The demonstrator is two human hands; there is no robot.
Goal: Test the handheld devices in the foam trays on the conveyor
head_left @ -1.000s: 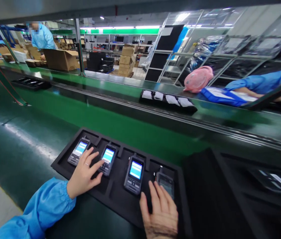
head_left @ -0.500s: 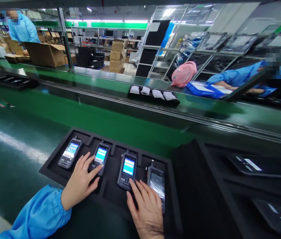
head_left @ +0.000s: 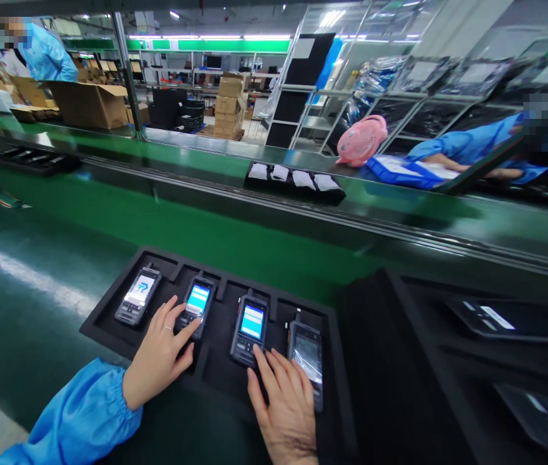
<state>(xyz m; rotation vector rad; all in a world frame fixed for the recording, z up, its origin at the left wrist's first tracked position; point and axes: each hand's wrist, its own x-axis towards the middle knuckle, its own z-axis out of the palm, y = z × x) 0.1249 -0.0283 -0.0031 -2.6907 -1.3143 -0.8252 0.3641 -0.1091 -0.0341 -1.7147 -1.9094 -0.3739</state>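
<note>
A black foam tray (head_left: 342,387) holds a row of handheld radios with stub antennas and screens. The leftmost radio (head_left: 139,294) has a white screen with a blue logo. On the second radio (head_left: 199,300), lit blue and white, the index finger of my left hand (head_left: 160,352) rests at the keypad, other fingers spread near its left edge. My right hand (head_left: 284,403) has its index fingertip on the keypad of the third radio (head_left: 252,321), also lit. Its other fingers lie over the left side of the fourth radio (head_left: 309,355), whose screen is dark. Neither hand grasps anything.
Right of the tray, another black foam tray (head_left: 429,361) holds dark flat devices. Behind runs a green conveyor line with a tray of white packets (head_left: 303,177), a pink fan (head_left: 362,139) and a blue bin (head_left: 400,174). Co-workers in blue stand beyond, near a cardboard box (head_left: 87,106).
The leftmost radio's screen has gone from blue and white to white with a blue logo. The tray of white packets has shifted slightly left. Both hands stay almost in place.
</note>
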